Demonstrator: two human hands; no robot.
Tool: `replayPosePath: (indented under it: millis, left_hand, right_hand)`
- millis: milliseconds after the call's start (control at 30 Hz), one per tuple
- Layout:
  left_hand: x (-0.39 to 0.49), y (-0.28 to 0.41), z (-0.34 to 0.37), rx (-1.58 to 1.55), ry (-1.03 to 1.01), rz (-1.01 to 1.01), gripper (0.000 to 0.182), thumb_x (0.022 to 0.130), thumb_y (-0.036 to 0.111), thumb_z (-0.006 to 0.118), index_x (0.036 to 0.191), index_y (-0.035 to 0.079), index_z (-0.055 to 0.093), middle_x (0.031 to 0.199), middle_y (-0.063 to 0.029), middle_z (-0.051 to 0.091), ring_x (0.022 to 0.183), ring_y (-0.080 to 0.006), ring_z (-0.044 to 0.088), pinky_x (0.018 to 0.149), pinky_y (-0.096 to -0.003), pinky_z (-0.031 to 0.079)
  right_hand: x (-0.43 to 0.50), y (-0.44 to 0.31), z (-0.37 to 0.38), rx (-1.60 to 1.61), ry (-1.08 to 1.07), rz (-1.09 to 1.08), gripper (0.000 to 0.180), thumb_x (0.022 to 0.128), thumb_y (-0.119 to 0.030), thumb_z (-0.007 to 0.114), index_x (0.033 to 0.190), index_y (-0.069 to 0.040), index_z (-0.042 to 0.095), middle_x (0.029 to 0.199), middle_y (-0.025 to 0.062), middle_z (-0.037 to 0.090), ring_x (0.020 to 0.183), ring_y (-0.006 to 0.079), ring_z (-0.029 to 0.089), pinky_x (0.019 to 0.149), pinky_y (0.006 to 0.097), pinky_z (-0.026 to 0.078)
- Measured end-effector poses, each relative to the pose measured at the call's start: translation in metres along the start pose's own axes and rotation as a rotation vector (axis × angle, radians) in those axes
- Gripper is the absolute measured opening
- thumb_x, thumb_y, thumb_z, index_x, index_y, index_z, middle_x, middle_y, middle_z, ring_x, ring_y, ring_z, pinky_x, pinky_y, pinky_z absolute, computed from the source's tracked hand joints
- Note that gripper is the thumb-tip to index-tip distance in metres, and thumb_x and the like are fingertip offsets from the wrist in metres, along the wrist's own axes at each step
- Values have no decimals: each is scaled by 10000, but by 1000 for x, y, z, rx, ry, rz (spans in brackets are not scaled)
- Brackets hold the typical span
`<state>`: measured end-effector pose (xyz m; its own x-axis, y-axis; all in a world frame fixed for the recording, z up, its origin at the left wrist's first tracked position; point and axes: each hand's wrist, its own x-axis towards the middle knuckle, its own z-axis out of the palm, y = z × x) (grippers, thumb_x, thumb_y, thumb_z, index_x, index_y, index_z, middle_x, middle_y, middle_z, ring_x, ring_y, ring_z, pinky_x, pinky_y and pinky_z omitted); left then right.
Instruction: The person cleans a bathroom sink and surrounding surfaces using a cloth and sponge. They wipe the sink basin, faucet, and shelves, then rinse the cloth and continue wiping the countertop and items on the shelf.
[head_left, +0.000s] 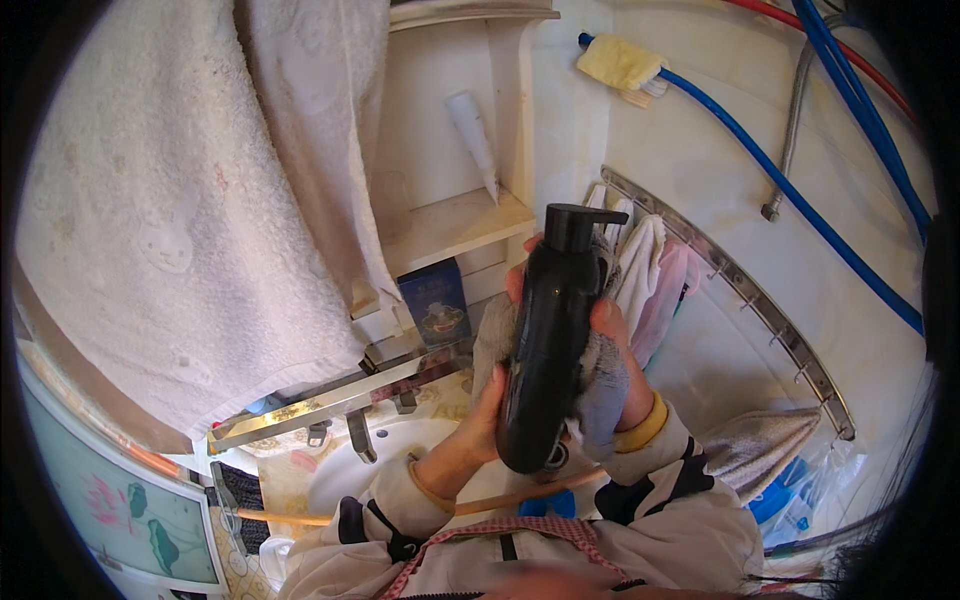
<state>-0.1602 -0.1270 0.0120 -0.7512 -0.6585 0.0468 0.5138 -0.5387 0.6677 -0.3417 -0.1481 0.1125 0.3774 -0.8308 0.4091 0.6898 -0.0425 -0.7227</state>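
Observation:
A black pump bottle (545, 337) stands slightly tilted between both hands, its pump spout pointing right. My left hand (489, 409) grips its left side, thumb along the lower body. On the upper right side, the fingertips of my right hand (611, 322) press against the bottle. A grey cloth (600, 375) is bunched behind the bottle and within the right hand, and more of it shows at the left. The bottle hides most of the fingers. Below the hands lies a white washbasin (345, 469) with a metal faucet (361, 435).
A large white towel (172, 225) hangs at the left before a white shelf (450, 225) holding a white tube (474, 139). A blue box (436, 304) stands under it. On the right wall are a metal hook rail (739, 289) with hanging cloths and a blue hose (780, 184).

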Motion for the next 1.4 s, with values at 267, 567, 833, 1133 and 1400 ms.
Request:
replayPosePath:
  millis: [267,567,833,1133,1400]
  left_hand:
    - [-16,12,-1,516,93,391,1097,774,462,875,1581,26,272,1529,-78,418,1394,-192,418,1168,-355,322]
    - [-25,12,-12,219,161,172,928,765,187,876,1528,33,372,1386,-46,539,1273,-186,520,1076,-338,412]
    - [-30,21,-30,37,-74,234,986,791,477,851,1532,53,358,1441,-113,535,1281,-295,578,1056,-448,495]
    - [-22,32,-12,74,-206,216,1093,779,808,594,1561,95,319,1419,-207,547,1215,-427,620,927,-515,579]
    - [-26,24,-18,104,-41,250,1016,854,853,402,1553,118,341,1402,-135,568,1253,-368,601,945,-561,566]
  right_hand:
    - [28,8,-8,-342,417,-328,418,873,-284,839,1128,13,694,1008,13,697,881,93,636,808,245,518]
    - [16,40,6,-422,451,-250,316,927,-213,777,1149,-8,684,950,7,686,885,93,629,856,271,517]
    - [4,32,-17,-585,600,-247,361,981,-295,690,1231,-42,626,939,47,704,820,118,645,749,267,522]
    - [51,-33,14,-140,501,-316,576,1037,-581,476,1276,-68,584,1091,148,686,970,232,658,849,366,548]
    - [60,4,33,-505,223,-284,613,1053,-425,559,1490,-11,441,1240,56,606,1120,114,557,1000,272,449]
